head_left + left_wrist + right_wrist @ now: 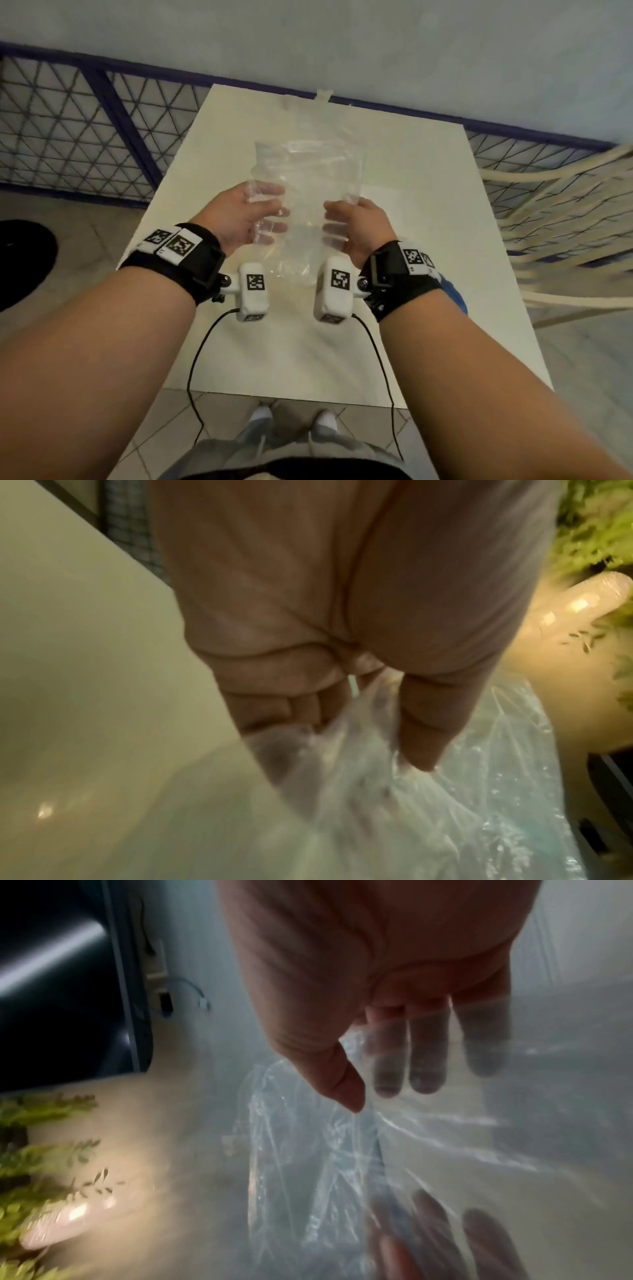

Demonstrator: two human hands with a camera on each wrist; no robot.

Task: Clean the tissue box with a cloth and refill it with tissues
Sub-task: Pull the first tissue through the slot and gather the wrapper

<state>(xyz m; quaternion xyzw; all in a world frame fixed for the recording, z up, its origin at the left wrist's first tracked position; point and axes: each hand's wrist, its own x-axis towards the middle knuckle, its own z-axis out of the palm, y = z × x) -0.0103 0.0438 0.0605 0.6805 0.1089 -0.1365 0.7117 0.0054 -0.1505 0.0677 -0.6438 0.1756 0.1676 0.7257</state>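
Note:
I hold a clear, crinkled plastic bag (308, 178) upright above the white table (308, 359). My left hand (263, 212) grips its left edge, and its fingers show through the film. My right hand (339, 219) pinches the right edge. In the left wrist view my left hand (359, 737) has curled fingers bunching the plastic bag (445, 804). In the right wrist view my right hand (387, 1093) has the thumb in front of the plastic bag (308, 1164) and the fingers behind it. A blue cloth (457, 301) peeks out beneath my right wrist. I can make out no tissue box.
A white slatted chair (565, 212) stands right of the table. A blue-framed wire fence (68, 137) runs behind it. A black round object (20, 263) lies on the tiled floor at left. Green foliage (599, 520) shows in the wrist views.

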